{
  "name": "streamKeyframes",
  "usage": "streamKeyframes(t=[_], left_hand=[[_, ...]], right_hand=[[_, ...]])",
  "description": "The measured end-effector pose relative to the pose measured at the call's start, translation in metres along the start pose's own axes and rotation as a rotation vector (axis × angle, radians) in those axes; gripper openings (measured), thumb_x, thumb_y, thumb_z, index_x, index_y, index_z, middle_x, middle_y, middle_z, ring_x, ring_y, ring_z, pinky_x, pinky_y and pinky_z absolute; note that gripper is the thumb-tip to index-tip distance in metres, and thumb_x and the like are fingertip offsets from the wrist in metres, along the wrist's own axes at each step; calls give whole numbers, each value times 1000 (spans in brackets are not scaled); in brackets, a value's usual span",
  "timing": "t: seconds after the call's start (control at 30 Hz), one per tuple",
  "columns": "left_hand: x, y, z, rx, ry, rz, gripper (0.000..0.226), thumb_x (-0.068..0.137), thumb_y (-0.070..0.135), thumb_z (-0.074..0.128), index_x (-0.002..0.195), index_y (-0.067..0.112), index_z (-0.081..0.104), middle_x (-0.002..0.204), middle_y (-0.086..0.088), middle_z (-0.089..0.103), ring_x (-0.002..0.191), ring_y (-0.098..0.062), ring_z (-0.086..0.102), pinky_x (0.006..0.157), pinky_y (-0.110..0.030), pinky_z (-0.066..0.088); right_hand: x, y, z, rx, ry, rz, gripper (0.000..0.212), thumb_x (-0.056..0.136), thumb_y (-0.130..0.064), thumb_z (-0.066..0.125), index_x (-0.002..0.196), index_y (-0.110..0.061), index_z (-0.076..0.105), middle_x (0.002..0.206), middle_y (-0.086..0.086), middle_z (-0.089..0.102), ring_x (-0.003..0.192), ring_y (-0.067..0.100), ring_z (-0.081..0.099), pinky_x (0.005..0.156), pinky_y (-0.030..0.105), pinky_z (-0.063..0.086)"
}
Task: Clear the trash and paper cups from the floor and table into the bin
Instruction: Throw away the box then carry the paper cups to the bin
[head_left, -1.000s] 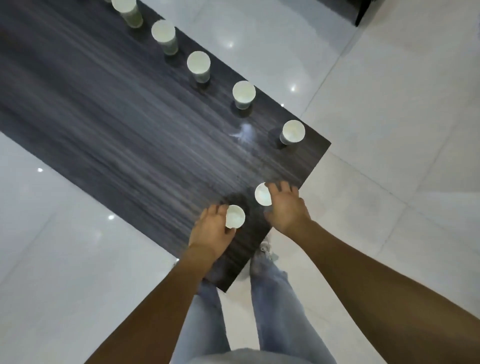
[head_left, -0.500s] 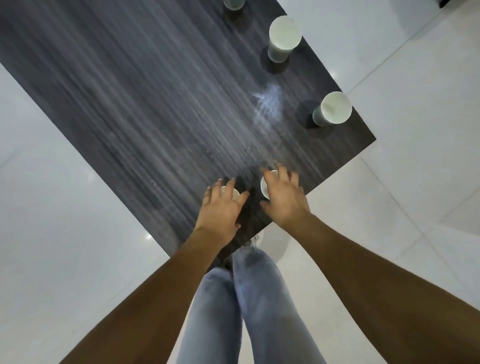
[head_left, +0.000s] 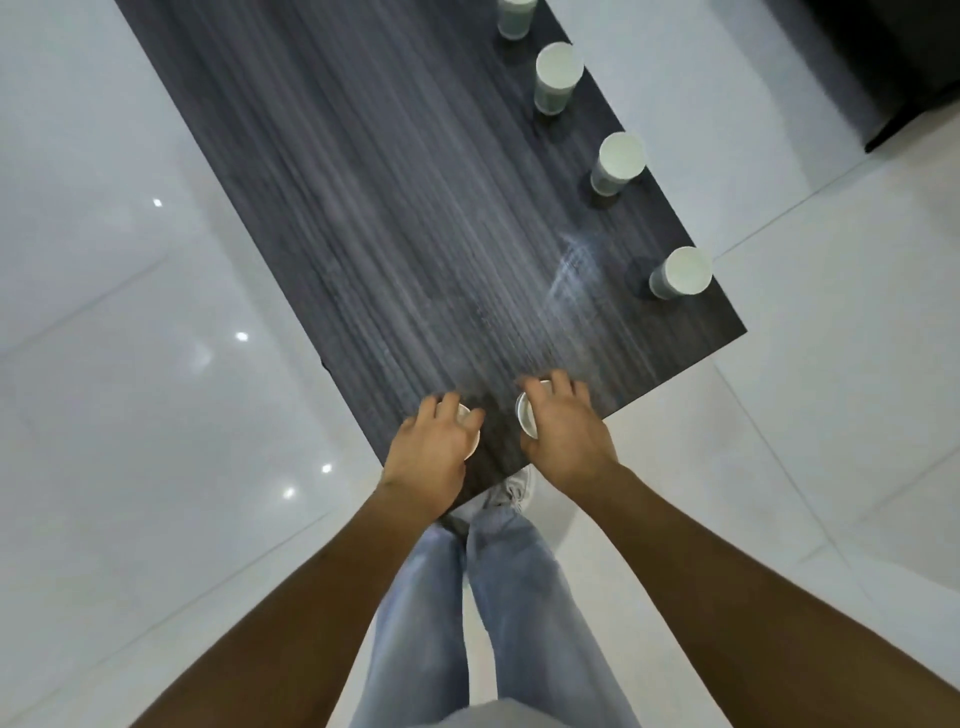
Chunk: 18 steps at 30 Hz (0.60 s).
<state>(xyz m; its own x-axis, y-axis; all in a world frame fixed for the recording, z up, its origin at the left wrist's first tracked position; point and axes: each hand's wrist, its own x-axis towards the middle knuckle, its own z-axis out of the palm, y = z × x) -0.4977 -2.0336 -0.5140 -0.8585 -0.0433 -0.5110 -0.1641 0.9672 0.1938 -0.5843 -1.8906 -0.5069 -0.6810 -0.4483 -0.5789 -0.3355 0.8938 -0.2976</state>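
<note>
No brand, label or writing can be read on anything here. The left hand (head_left: 434, 449) has its grip curled over a white paper cup (head_left: 470, 428) at the near corner of the bench (head_left: 395, 218), fingers draped across the round rim so that only a sliver of white shows. Just beside it, the right hand (head_left: 563, 431) holds a second cup (head_left: 527, 415) in the same way, its grip wrapped over the top with the pale circular mouth peeking out at the thumb side. The bench top is dark, flat laminate with a streaky grey wood grain and a whitish smear (head_left: 574, 267) ahead of the right grip. Farther out from that grip, well apart from it, more cups stand upright in a line along the bench's far-right edge: one at the corner (head_left: 680, 273), the next (head_left: 618, 161), another (head_left: 557, 75) and a cropped one (head_left: 515, 18) at the frame's top. All are plain cylinders with matte sides. Glossy white floor tiles (head_left: 156, 364) surround the bench.
</note>
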Motion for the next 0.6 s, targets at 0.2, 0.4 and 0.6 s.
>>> streamKeyframes(t=[0.2,0.4,0.6], left_hand=[[-82,-26,-52,-107,73,-151,55,87,31,63,136,25,38,141,-3,40,126,-24,41,101,-32,43],[-174,-43,-98,-317,220,-414,60,85,27,66,138,25,40,142,-3,39,128,-22,38,98,-30,44],[-242,-44,-117,-430,375,-656,58,84,22,64,137,24,40,135,-2,39,124,-20,36,83,-25,44]], right_hand=[[-48,-77,-49,-54,3,-136,60,87,-21,63,140,-23,34,140,3,32,127,25,32,92,38,46],[-85,-153,-95,-176,-3,-402,65,88,-16,62,145,-25,31,141,2,30,128,26,31,94,40,47],[-116,-207,-109,-289,-10,-620,69,87,-18,64,145,-26,29,143,1,32,129,25,31,99,40,46]])
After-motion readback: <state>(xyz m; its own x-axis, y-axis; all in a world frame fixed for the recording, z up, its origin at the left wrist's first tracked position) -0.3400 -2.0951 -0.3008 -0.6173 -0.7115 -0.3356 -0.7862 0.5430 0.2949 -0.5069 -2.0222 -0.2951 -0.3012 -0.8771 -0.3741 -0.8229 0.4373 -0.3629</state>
